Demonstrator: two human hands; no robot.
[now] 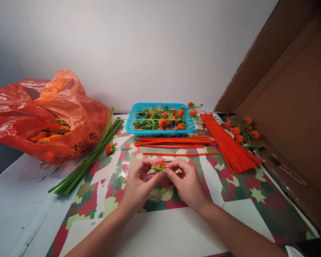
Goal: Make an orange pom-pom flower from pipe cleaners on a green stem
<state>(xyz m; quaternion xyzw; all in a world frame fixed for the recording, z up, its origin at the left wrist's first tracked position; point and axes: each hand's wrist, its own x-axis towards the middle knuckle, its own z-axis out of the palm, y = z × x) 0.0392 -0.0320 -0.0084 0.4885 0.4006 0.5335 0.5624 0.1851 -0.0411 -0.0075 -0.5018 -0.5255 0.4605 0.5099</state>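
Working over a camouflage-patterned counter, pinching a small green-and-orange piece near the middle, with left hand and right hand both holding it narrowly between thumb and fingers. Apparently shaping or fastening green material against the orange part; probably calling next for steadying with one hand while pressing or wrapping finely with the other. Facing a single orange strip just beyond, then a stack of orange strips, then a blue basket holding orange blooms, and lastly a pale wall.

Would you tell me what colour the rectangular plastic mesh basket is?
The basket is bright blue, in the head view.
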